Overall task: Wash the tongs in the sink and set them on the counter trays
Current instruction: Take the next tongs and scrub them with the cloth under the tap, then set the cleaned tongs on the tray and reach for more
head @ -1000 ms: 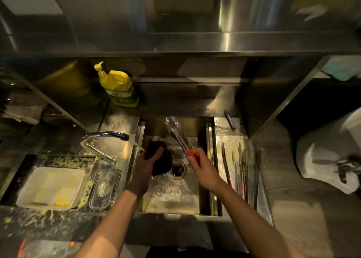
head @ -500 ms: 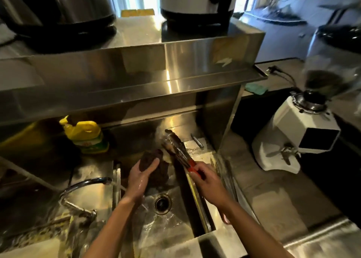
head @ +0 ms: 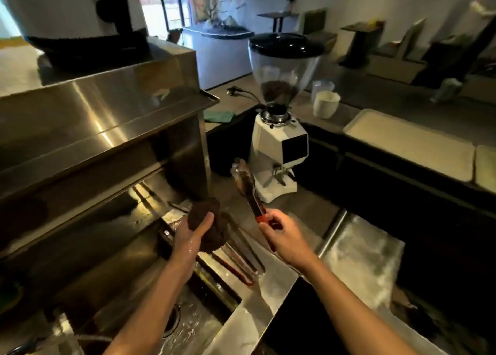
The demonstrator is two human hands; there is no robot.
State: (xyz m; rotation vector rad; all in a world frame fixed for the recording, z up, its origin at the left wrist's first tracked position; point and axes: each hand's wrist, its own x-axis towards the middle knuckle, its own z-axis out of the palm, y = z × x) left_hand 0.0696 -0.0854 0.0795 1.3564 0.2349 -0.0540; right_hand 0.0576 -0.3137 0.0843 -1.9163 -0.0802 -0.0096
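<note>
Your R hand (head: 284, 236) had fingers & thumb curled round the red grip end of the tongs (head: 246, 184). It held them in the air, arms close together, pointing up & away from you toward the coffee grinder (head: 279, 145). The tips were too blurred to read. The tongs were out of the sink (head: 198, 325), over the worktop (head: 303, 207) just past the sink's right edge, touching nothing but your hand.

Your L hand (head: 188, 243) gripped a dark scrubbing pad (head: 206, 215), thumb across its front, fingers behind. The pad was near the tongs but apart, w/ a gap btw the two. The hand & wrist looked wet.

Below both hands, other tongs (head: 239, 260) lay side by side on the steel strip along the sink's right rim, some w/ red grips. Water lay in the sink bottom by the drain.

The grinder stood toward the worktop's back edge, w/ beans in its clear hopper. Two pale trays (head: 410, 142) sat end to end on the raised worktop at far right, well apart from the tongs. The 2nd was cut off by the frame edge. A white cup (head: 325, 104) stood near the first tray's far left corner. A green cloth (head: 218, 116) lay left of the grinder. A steel shelf (head: 107, 107) ran above the sink on your left.
</note>
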